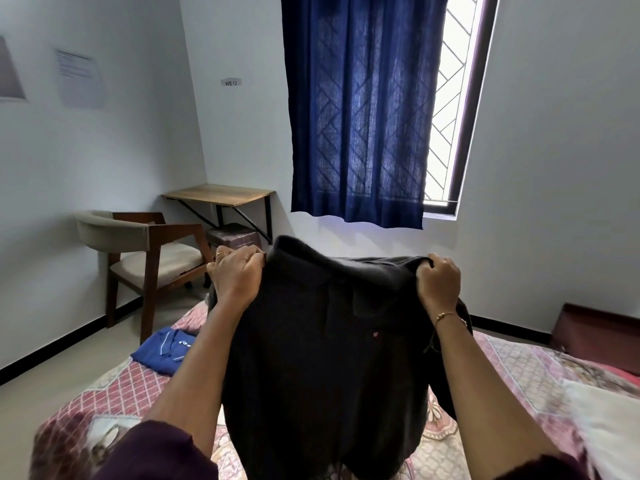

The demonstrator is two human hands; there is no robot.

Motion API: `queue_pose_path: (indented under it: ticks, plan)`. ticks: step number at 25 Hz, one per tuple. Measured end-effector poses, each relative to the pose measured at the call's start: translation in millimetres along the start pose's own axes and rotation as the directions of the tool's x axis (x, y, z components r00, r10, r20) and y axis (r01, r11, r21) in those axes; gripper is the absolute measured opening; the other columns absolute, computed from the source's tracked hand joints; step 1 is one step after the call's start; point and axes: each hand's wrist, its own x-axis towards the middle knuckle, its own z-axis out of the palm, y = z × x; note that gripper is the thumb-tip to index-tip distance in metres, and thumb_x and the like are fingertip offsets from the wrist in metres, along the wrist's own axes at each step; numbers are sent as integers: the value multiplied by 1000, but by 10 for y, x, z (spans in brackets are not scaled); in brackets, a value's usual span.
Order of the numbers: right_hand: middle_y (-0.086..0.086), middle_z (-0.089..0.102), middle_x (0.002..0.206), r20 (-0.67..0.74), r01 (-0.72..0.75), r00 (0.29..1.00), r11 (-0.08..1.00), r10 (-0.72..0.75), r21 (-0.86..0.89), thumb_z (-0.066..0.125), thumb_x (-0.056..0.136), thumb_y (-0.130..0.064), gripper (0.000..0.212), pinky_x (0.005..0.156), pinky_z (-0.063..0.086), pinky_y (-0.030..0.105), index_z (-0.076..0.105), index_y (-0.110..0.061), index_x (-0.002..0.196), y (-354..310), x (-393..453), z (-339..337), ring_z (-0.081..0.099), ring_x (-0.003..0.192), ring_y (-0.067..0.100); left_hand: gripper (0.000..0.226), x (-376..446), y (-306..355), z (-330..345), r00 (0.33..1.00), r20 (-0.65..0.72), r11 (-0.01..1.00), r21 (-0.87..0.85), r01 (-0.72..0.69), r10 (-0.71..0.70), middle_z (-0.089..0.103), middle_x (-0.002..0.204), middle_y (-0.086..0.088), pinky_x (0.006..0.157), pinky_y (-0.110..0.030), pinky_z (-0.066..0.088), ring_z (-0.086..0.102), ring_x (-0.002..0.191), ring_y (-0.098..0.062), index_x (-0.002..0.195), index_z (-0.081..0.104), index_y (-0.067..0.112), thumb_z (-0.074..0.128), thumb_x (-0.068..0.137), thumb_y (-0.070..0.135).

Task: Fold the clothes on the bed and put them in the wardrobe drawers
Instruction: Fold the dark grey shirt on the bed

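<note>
You hold a dark polo shirt (322, 341) up in front of you, above the bed (502, 368). Your left hand (237, 273) has its fingers (252, 259) curled tight round one shoulder of the shirt, and your right hand (440, 280) grips the other shoulder the same way, so the garment hangs down between your arms with its collar at the top and its lower part hanging to the patterned pink bedcover. A small red mark shows on the chest. A folded blue shirt (162, 349) lies on the bed to your left, near the edge, well apart from the dark one. Beyond it a wooden chair (145, 251) stands beside a small counter (221, 195) in the corner, and a dark blue curtain (360, 109) covers most of the window ahead.
</note>
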Motion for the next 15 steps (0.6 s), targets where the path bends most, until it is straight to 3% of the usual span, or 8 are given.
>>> queue_pose_path:
  ticks: [2, 4, 6, 9, 11, 15]
  plan:
    - [30, 60, 102, 11, 8, 1000, 1000, -8, -2, 40, 88, 2, 28, 81, 36, 35, 63, 13, 99, 39, -41, -61, 52, 99, 40, 34, -20, -97, 23, 998, -60, 997, -83, 6, -11, 61, 76, -5, 93, -48, 35, 52, 92, -31, 62, 55, 25, 26, 77, 34]
    - [30, 60, 103, 99, 58, 994, 994, -49, -97, 41, 87, 3, 26, 79, 38, 36, 63, 12, 99, 93, -71, -94, 53, 98, 40, 39, -15, -125, 42, 997, -75, 999, -32, -27, 24, 63, 82, -4, 94, -43, 33, 52, 95, -29, 77, 64, 24, 26, 81, 32]
    - [29, 60, 105, 141, 39, 990, 974, -7, -224, 42, 88, 2, 26, 75, 40, 36, 63, 9, 100, 166, -121, -148, 54, 99, 41, 35, 2, -155, 78, 999, -7, 996, 66, -51, 52, 66, 93, -5, 92, -40, 28, 50, 101, -28, 94, 67, 25, 33, 89, 27]
    - [29, 57, 110, 36, -2, 999, 971, 11, -241, 41, 91, -1, 30, 82, 44, 40, 62, 4, 112, 191, -180, -220, 53, 103, 42, 29, -19, -109, 110, 996, 5, 992, 91, -87, 87, 66, 112, -5, 92, -39, 27, 48, 109, -29, 109, 65, 24, 42, 94, 17]
    - [29, 59, 110, 33, -55, 997, 966, 65, -252, 39, 92, -3, 29, 82, 43, 40, 62, 5, 108, 160, -193, -267, 54, 104, 42, 33, -26, -49, 111, 997, 8, 992, 100, -74, 73, 62, 121, -5, 93, -38, 27, 48, 112, -28, 116, 63, 23, 43, 92, 12]
    - [31, 60, 104, -93, -55, 995, 992, 44, -114, 40, 94, -3, 25, 79, 37, 38, 60, 10, 99, 3, -92, -334, 54, 99, 41, 31, 35, 93, 40, 989, -111, 991, 102, -83, 94, 64, 116, -8, 89, -38, 28, 44, 112, -29, 115, 63, 19, 44, 90, 12]
